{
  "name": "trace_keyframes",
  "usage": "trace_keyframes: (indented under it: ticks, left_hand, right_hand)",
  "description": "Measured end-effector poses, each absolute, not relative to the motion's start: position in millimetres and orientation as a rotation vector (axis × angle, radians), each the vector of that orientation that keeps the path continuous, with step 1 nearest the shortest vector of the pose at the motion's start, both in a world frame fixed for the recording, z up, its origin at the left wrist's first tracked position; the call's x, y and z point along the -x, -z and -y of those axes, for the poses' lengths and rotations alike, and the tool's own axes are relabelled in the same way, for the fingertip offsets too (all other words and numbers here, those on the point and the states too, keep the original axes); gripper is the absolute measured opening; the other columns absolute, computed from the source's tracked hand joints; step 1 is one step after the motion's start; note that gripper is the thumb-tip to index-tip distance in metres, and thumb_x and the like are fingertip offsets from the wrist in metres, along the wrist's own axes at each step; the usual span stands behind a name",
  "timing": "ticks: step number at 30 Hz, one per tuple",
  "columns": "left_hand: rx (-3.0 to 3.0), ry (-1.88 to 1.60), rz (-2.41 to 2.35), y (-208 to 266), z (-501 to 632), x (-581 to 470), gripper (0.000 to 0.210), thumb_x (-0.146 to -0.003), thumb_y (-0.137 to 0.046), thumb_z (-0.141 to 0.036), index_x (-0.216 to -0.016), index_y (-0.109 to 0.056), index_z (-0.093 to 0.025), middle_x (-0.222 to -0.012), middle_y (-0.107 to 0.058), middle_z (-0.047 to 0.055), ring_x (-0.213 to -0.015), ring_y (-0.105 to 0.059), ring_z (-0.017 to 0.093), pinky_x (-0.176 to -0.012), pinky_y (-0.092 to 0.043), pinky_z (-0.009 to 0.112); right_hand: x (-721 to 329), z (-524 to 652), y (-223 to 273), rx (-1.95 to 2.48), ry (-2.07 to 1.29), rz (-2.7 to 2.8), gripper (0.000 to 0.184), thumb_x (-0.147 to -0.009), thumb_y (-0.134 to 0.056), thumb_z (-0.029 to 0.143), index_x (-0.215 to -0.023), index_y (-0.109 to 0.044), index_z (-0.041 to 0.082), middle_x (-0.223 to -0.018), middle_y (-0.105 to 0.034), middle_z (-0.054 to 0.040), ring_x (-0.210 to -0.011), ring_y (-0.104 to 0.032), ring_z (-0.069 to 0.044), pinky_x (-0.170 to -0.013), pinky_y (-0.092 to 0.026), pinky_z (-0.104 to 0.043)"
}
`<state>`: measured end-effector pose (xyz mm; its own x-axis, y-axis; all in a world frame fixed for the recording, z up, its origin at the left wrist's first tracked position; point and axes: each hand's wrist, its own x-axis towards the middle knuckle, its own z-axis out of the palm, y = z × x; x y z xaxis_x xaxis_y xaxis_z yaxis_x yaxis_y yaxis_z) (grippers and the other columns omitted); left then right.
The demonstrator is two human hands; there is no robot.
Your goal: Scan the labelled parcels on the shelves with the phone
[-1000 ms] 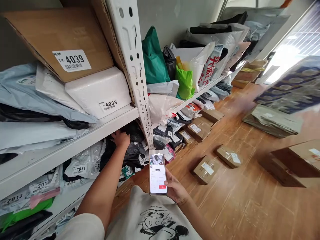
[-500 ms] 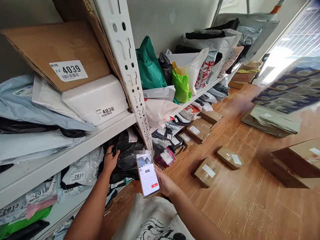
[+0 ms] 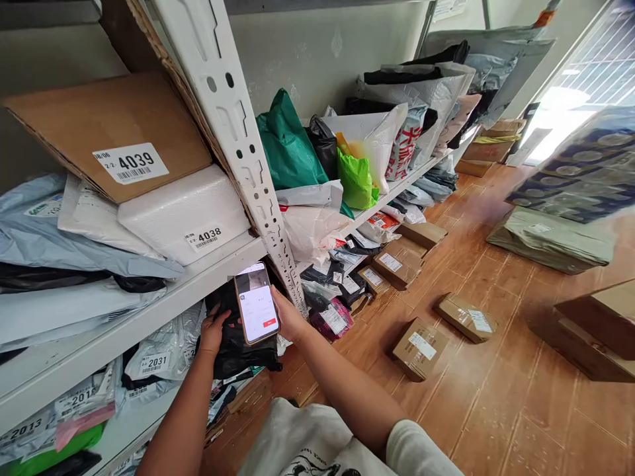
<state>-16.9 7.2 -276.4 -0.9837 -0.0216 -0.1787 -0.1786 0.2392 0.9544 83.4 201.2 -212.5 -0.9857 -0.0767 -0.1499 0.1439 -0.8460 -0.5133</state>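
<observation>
Gripping a crumpled black plastic parcel bag (image 3: 238,340), the left hand (image 3: 214,332) tugs; the right hand (image 3: 288,318) holds a lit smartphone (image 3: 256,312); neighbouring parcels could spill off the white metal shelf (image 3: 149,311).

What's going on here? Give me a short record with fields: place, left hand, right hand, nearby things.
place: parcel shelves above a wooden floor
left hand: left hand grips a black bagged parcel
right hand: right hand holds a phone, screen lit
nearby things: box labelled 4039; white parcel labelled 4038; small cardboard boxes
</observation>
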Motion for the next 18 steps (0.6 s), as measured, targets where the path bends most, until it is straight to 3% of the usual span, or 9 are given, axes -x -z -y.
trace_keyframes:
  ticks: [5,10,18]
  left_hand:
    - [0.215,-1.892,-2.209,280.7,-3.8,16.9,0.02,-0.079,-0.061,-0.023,-0.097,-0.061,-0.015,-0.09,-0.067,0.002,-0.062,-0.059,0.01,-0.058,-0.049,0.026]
    - [0.243,-1.937,-2.162,280.0,-4.0,16.2,0.022,-0.078,-0.063,-0.024,-0.097,-0.062,-0.015,-0.077,-0.066,-0.002,-0.056,-0.057,0.009,-0.056,-0.047,0.025]
    - [0.336,-1.979,-2.133,269.6,-10.1,12.2,0.011,-0.081,-0.061,-0.022,-0.085,-0.06,-0.012,-0.073,-0.063,-0.002,-0.057,-0.055,0.008,-0.054,-0.047,0.023]
  right_hand:
    - [-79.3,-204.3,206.1,-0.187,2.885,-0.821,0.051,-0.088,-0.039,0.058,-0.116,-0.053,0.017,-0.103,-0.072,-0.0103,-0.094,-0.068,-0.026,-0.084,-0.052,-0.047]
    - [-81.9,-206.6,200.6,-0.182,2.859,-0.83,0.057,-0.087,-0.037,0.061,-0.117,-0.053,0.016,-0.102,-0.072,-0.0115,-0.091,-0.069,-0.027,-0.082,-0.053,-0.047]
    - [-82.8,-207.9,198.9,-0.162,2.845,-0.849,0.06,-0.088,-0.03,0.062,-0.116,-0.056,0.016,-0.098,-0.073,-0.0126,-0.088,-0.07,-0.028,-0.082,-0.053,-0.049]
